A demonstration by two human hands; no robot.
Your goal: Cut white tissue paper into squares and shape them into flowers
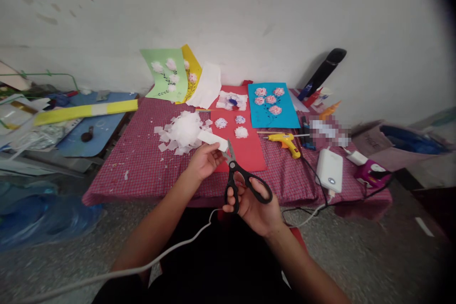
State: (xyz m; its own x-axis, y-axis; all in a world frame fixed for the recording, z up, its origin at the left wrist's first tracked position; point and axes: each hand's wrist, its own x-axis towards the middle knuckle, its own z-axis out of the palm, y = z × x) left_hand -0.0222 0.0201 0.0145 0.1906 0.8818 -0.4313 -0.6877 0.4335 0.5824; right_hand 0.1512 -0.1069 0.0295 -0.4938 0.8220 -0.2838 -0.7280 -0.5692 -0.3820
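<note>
Between the fingers of my left hand (205,161) is a folded white paper strip (213,139), its right end close to the scissor blades. My right hand (257,206) has its thumb and fingers through the handles of black-handled scissors (232,166), whose blades are spread around the strip's end. Beyond my left hand lies a pile of white paper squares (183,130) on the checked tablecloth (138,161). Under the strip and scissors is a red sheet (252,154) bearing several crumpled paper flowers (241,132).
Green (166,64) and blue (281,121) flower cards stand or lie at the back. A yellow glue gun (287,142), a white power bank (329,170) and cables are on the right. A white cable (167,251) crosses my lap. Left is a blue table (107,128).
</note>
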